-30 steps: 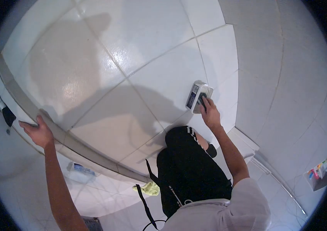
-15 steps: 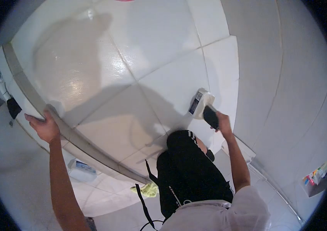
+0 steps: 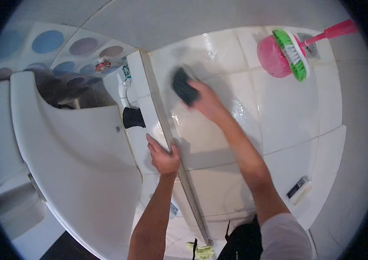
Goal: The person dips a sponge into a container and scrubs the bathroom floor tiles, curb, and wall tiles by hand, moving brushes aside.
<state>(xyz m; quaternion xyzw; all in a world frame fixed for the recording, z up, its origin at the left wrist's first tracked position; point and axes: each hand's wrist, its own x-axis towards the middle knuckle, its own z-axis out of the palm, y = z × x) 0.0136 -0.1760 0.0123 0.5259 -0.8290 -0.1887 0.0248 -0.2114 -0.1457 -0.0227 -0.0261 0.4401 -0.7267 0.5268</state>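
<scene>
At the upper left of the glossy white tiled surface point(image 3: 286, 106), head view: a dark-green rectangular scouring pad point(image 3: 183, 86), blurred, lies just left of the right hand point(image 3: 207, 102), pinched between its thumb and fingers, long axis slanting upper left to lower right; tile contact cannot be told. The left hand point(image 3: 165, 160), thumb parted from fingers, straddles the straight white-tiled ledge point(image 3: 153, 115) bounding that side, farther from the pad; bare tile extends rightward, toward a round pink plastic basin point(image 3: 270, 56) and a green-bristled white brush point(image 3: 294, 56).
</scene>
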